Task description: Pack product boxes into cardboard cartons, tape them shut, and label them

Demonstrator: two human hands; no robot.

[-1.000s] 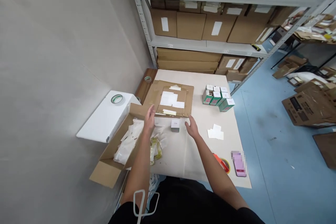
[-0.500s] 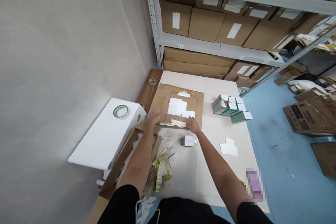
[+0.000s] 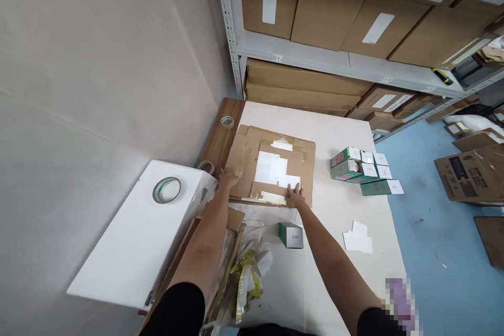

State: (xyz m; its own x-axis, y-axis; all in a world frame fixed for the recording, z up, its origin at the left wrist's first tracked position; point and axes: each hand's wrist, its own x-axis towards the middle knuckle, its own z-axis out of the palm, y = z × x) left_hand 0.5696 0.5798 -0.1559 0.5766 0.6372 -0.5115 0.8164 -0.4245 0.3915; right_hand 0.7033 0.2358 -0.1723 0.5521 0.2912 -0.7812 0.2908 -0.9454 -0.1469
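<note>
A flattened cardboard sheet (image 3: pixel 246 168) lies on the white table, patched with clear tape and white paper labels (image 3: pixel 271 168). My left hand (image 3: pixel 229 177) is at its left edge near the lower corner, fingers stretched out. On the sheet's lower right part rests my right hand (image 3: pixel 294 197), its fingers spread over the cardboard by a white label. A small green and white box (image 3: pixel 291 235) stands just below the sheet, between my forearms. Several similar boxes (image 3: pixel 362 170) are grouped to the right.
Tape rolls lie on the white foam block (image 3: pixel 118 241) and the brown wooden strip (image 3: pixel 220 139). An open carton of scraps (image 3: pixel 236 218) and crumpled yellow tape (image 3: pixel 248 278) are near my left arm. White cards (image 3: pixel 358 239) lie at right. Shelving (image 3: pixel 315 52) with cartons stands behind.
My left hand has shifted left to the sheet's edge. The fingers of my right hand now lie spread on the cardboard. The camera view has tilted down and closer.
</note>
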